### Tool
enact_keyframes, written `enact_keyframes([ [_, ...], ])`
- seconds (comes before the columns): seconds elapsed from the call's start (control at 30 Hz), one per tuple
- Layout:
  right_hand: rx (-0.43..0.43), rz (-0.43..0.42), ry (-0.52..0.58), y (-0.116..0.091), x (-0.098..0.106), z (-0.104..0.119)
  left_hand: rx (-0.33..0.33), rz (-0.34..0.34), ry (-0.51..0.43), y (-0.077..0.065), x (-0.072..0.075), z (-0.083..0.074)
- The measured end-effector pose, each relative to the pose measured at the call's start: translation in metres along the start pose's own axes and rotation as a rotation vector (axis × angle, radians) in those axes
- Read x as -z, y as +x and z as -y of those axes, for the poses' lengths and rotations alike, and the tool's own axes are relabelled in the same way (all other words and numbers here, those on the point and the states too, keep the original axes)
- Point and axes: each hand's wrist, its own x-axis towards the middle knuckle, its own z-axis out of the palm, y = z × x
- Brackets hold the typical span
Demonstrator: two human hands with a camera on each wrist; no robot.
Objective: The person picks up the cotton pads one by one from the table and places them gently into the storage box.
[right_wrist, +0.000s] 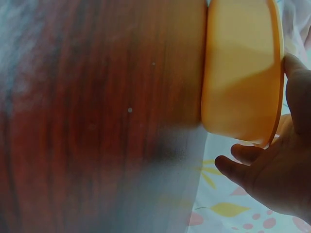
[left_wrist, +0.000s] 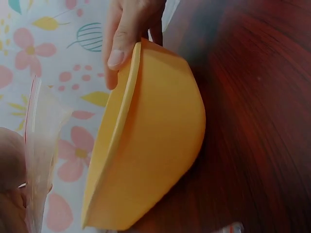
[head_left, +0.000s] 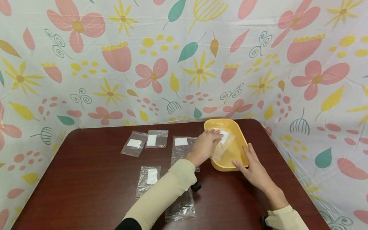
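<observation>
In the head view my left hand (head_left: 205, 145) reaches over a yellow plastic basin (head_left: 241, 135) and holds a clear zip bag (head_left: 222, 150) with a white label. The left wrist view shows this bag (left_wrist: 41, 131) edge-on, its red seal line along one side, raised beside the basin's rim. At the basin's near right corner is my right hand (head_left: 256, 171), fingers fairly straight and spread, thumb at the near rim. Seen from the right wrist, the thumb touches the rim of the basin (right_wrist: 243, 73) and other fingers extend past its end.
Several clear zip bags with white labels lie flat on the dark wooden table (head_left: 86, 179): two at the back (head_left: 134, 143) (head_left: 156, 139), one by the basin (head_left: 181, 150), one nearer (head_left: 147, 182). Another clear bag (head_left: 181, 207) lies near the front. A flower-patterned curtain (head_left: 172, 64) hangs behind.
</observation>
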Motion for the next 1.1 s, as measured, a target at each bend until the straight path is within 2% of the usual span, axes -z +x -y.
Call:
enact_keyframes([
  [0.27,-0.013,0.007,0.000,0.000,0.001,0.000,0.051,0.065,0.049,0.019,-0.017,-0.013],
  [0.47,-0.016,0.007,0.002,0.000,0.001,0.000,0.058,0.067,0.069,0.028,-0.030,-0.017],
  [0.9,-0.020,0.010,0.003,-0.001,0.002,0.000,0.086,0.088,0.114,0.033,-0.046,-0.017],
  [1.1,-0.018,0.007,0.001,-0.002,0.000,-0.001,0.112,0.126,0.139,0.033,-0.050,-0.016],
])
